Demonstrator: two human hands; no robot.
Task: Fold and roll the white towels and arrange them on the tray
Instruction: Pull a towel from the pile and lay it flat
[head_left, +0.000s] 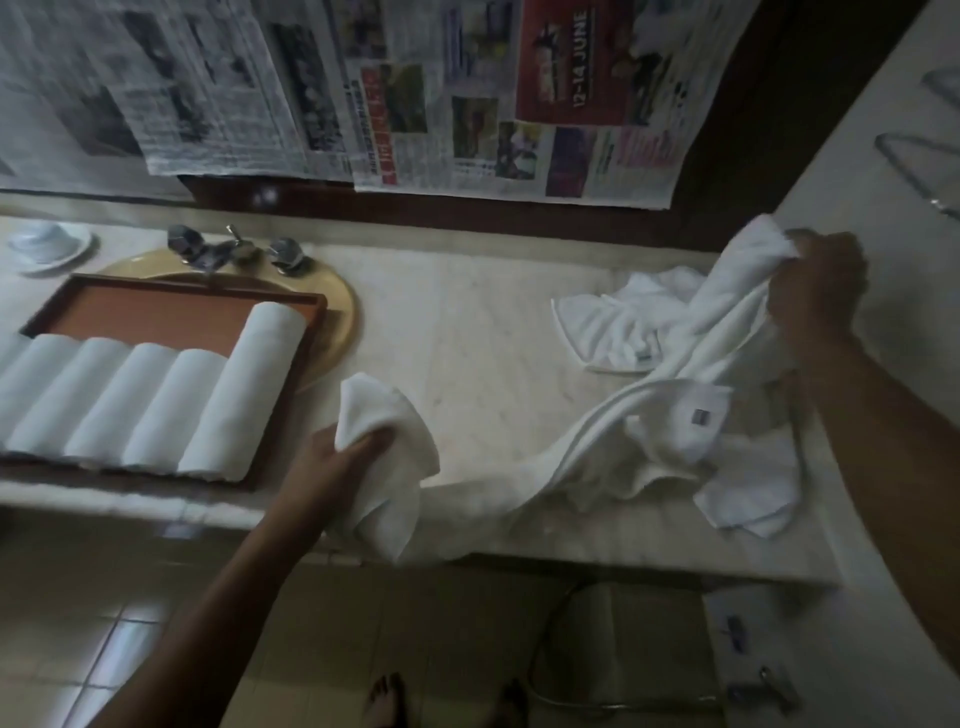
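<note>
held towel (587, 447): one, white terry, bunched into a soft, ropey length. It runs from 7 o'clock up to 2 o'clock across the front of the counter (493, 338), and a small dark tag shows near its right end.
left hand (348, 454): fingers curled round the towel's lower end. A wad of it puffs out above the hand and the rest droops over the counter's edge.
right hand (818, 291): balled tight on the other end, up at 2 o'clock.
loose towel (608, 327): one, crumpled flat on the counter at 1 o'clock, with its own little tag.
white flap (753, 493): at 4 o'clock. Honestly can't tell if it's a separate towel or part of the held one.
rolled towels (244, 384): five neat, fluffy cylinders lying side by side, plus a sliver of maybe a sixth cut off at the left edge. The rightmost one reaches further back than the others.
tray (182, 283): one, rectangular, with a dark wooden rim and an orange-brown floor, at 9 o'clock. It sits over the sink.
sink (343, 312): one round, yellowish basin.
faucet (234, 252): one chrome spout with two faceted knobs, at the tray's 12 o'clock.
dish (49, 247): one, white and round, at 10 o'clock.
counter: pale marble, smooth and faintly veined.
newspaper sheets (363, 104): several overlapping along the wall at 12 o'clock.
floor (130, 649): glossy square tiles at 6 o'clock.
</note>
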